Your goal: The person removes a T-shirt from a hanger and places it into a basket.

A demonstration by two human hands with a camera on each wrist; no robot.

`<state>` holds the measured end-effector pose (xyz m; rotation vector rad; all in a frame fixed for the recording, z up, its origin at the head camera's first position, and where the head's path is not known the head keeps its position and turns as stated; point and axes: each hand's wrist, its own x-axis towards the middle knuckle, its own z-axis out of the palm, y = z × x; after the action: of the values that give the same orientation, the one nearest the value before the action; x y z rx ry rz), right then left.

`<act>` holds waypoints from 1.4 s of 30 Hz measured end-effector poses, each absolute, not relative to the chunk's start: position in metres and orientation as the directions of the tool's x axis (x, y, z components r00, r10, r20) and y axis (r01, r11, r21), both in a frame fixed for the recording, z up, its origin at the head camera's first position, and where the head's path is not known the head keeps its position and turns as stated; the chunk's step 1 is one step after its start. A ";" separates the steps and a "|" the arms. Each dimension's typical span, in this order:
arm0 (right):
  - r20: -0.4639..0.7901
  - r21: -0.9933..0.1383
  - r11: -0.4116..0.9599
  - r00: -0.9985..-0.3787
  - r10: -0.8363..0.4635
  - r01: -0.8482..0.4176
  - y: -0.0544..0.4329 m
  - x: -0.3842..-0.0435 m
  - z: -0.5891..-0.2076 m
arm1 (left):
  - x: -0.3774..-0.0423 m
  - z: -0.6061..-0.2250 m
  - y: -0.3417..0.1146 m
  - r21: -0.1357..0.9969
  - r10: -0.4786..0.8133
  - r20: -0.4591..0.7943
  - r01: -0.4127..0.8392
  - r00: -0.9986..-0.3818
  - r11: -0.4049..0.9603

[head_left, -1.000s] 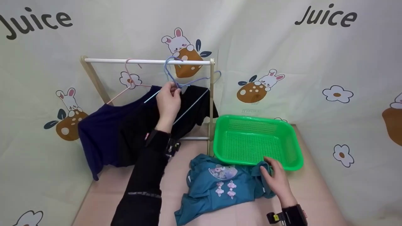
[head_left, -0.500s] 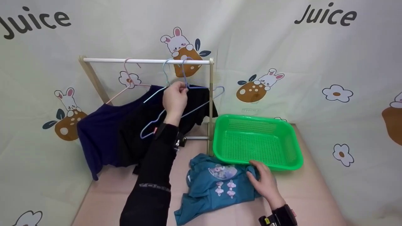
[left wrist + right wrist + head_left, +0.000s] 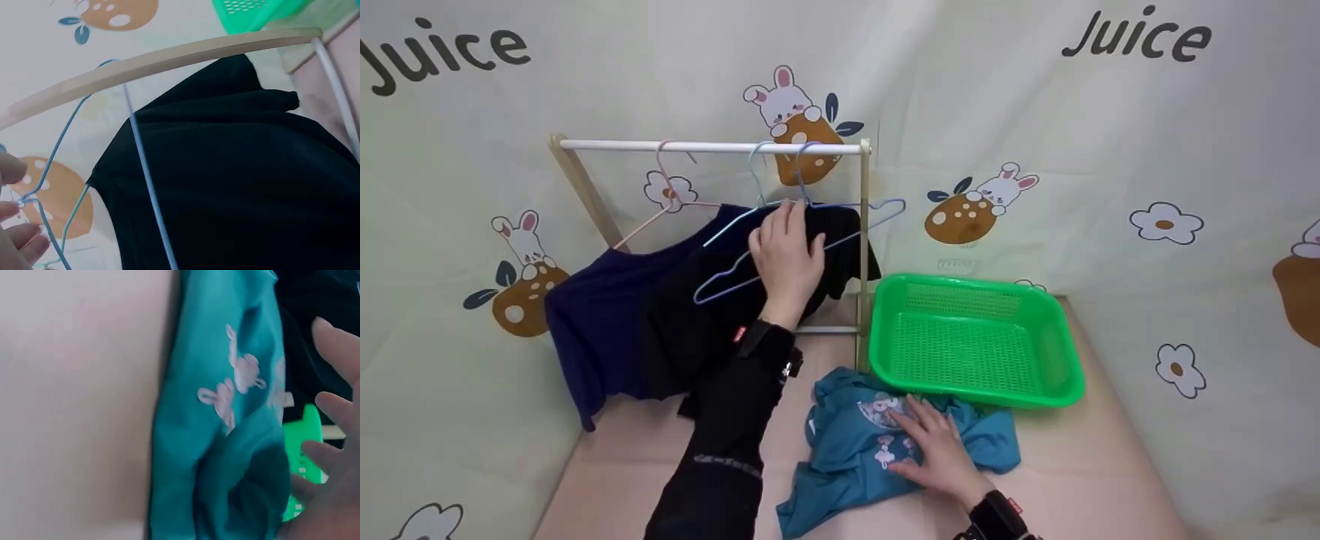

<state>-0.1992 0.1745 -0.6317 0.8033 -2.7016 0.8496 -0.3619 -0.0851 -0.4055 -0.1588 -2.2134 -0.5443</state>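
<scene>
A bare blue hanger [image 3: 846, 238] hangs from the white bar of a small clothes rack [image 3: 712, 147], near its right end. My left hand [image 3: 789, 259] is at the hanger's neck with the fingers extended; in the left wrist view its fingers stand apart around the neck, not closed on it. A teal shirt [image 3: 840, 459] with pale pink flower-shaped trims lies crumpled on the table in front of the rack. Over its right part is my right hand [image 3: 941, 454], fingers spread; whether they touch the cloth is unclear.
A black shirt [image 3: 682, 322] on a light-blue hanger [image 3: 727, 227] and a navy shirt [image 3: 592, 315] on a pink hanger [image 3: 643, 226] hang farther left. A green basket [image 3: 975, 282] stands right of the rack, behind the teal shirt.
The blue hanger has come to hang on the bar, and my left hand has let go of its neck. My right hand has let go of the teal shirt's right edge and moved left over it.
</scene>
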 end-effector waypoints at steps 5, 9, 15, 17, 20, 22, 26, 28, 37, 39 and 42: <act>0.166 -0.485 0.730 -0.870 -0.464 -0.482 0.167 -0.200 -0.635 | -0.354 -0.426 -0.084 0.245 0.007 0.770 0.306 -0.638 0.920; 0.079 -0.496 0.741 -0.874 -0.480 -0.452 0.166 -0.200 -0.638 | -0.344 -0.448 -0.084 0.141 0.111 0.722 0.302 -0.683 0.943; 0.017 -0.448 0.777 -0.873 -0.488 -0.443 0.167 -0.202 -0.648 | -0.330 -0.478 -0.082 0.069 0.194 0.617 0.298 -0.762 0.952; 0.005 -0.437 0.785 -0.874 -0.485 -0.438 0.167 -0.202 -0.649 | -0.326 -0.488 -0.081 0.072 0.201 0.590 0.299 -0.782 0.952; 0.000 -0.425 0.795 -0.879 -0.478 -0.432 0.164 -0.203 -0.648 | -0.320 -0.501 -0.082 0.072 0.204 0.554 0.290 -0.807 0.954; 0.003 -0.412 0.803 -0.882 -0.471 -0.430 0.162 -0.204 -0.648 | -0.316 -0.510 -0.081 0.072 0.201 0.536 0.282 -0.820 0.957; 0.084 -0.353 0.824 -0.892 -0.444 -0.443 0.158 -0.206 -0.654 | -0.308 -0.526 -0.079 0.077 0.193 0.529 0.273 -0.827 0.959; 0.149 -0.316 0.833 -0.891 -0.428 -0.453 0.156 -0.206 -0.658 | -0.306 -0.534 -0.077 0.090 0.191 0.538 0.281 -0.821 0.955; 0.265 -0.254 0.867 -0.893 -0.364 -0.428 0.157 -0.216 -0.655 | -0.291 -0.559 -0.083 0.157 0.172 0.472 0.274 -0.865 0.949; 0.274 -0.278 0.865 -0.898 -0.344 -0.417 0.161 -0.218 -0.653 | -0.288 -0.563 -0.086 0.180 0.164 0.465 0.274 -0.870 0.945; 0.296 -0.359 0.841 -0.904 -0.310 -0.406 0.168 -0.222 -0.649 | -0.281 -0.570 -0.090 0.217 0.150 0.439 0.267 -0.886 0.939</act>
<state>-0.2219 0.1676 -0.6494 0.5510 -2.7935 0.6182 -0.2813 -0.0904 -0.5699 -0.3010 -2.6688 -0.3802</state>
